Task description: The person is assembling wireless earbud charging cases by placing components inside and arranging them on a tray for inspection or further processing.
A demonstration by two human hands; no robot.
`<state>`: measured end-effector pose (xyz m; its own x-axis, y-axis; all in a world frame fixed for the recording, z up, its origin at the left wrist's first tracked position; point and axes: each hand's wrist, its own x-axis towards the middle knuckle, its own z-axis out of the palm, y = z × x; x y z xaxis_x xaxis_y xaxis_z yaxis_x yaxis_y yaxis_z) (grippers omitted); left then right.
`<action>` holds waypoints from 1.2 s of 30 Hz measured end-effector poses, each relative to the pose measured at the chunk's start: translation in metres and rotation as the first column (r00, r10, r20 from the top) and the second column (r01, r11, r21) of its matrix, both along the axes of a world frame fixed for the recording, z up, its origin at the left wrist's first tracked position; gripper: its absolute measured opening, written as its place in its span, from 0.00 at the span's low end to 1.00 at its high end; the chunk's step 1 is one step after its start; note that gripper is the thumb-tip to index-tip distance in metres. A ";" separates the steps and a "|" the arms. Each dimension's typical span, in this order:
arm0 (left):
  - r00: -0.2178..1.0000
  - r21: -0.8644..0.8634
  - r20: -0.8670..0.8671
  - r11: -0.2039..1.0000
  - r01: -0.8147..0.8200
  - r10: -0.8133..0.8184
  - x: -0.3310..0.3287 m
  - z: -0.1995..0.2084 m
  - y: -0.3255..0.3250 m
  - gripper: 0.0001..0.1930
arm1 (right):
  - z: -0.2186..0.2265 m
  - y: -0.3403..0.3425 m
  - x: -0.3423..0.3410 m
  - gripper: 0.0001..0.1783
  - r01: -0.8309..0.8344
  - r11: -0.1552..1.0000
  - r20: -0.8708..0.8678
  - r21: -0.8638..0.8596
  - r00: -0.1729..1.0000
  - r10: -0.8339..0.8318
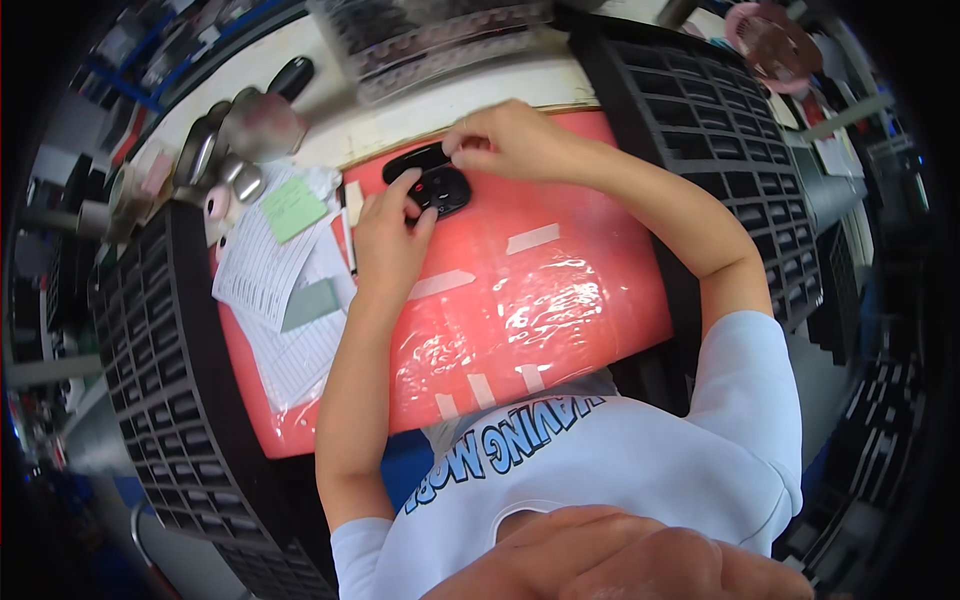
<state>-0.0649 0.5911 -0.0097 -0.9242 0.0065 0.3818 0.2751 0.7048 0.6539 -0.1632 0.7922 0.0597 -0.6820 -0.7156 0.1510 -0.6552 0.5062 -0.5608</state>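
A small black case (452, 188), which looks like an earbud charging case, lies on the red mat (560, 290) with its lid (412, 160) raised at the far side. A red spot shows inside it. My left hand (390, 235) grips the case at its left and near edge, thumb and fingers bent around it. By the right end of the lid, my right hand (508, 140) has its fingertips pinched together. Whatever they hold, if anything, is too small to tell.
Papers (275, 270) with a green sticky note (293, 208) lie left of the case. Black compartment trays flank the mat, one on the left (160, 380) and one on the right (690, 120). A clear plastic box (440, 50) stands at the back, and a pink fan (770, 45) sits far right.
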 end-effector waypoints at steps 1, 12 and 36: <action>1.000 -0.010 -0.009 1.000 -0.008 0.008 0.002 0.001 0.001 0.21 | 0.013 0.008 -0.004 0.10 0.044 0.999 -0.102 -0.004 0.994 -0.044; 0.960 -0.361 -0.107 0.910 0.205 -0.259 -0.007 -0.014 0.014 0.19 | 0.026 0.293 -0.103 0.10 0.803 0.322 -0.768 0.501 0.584 -0.263; 0.965 0.720 -0.019 0.666 0.195 -0.262 -0.018 0.021 0.088 0.30 | 0.065 0.104 -0.031 0.25 0.100 0.979 0.506 -0.177 0.862 0.003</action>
<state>-0.0824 0.6794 0.0113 -0.9577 -0.0207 0.2869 0.2877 -0.0592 0.9559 -0.1938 0.8959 0.1246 -0.7348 -0.6721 -0.0907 -0.2362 0.3790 -0.8948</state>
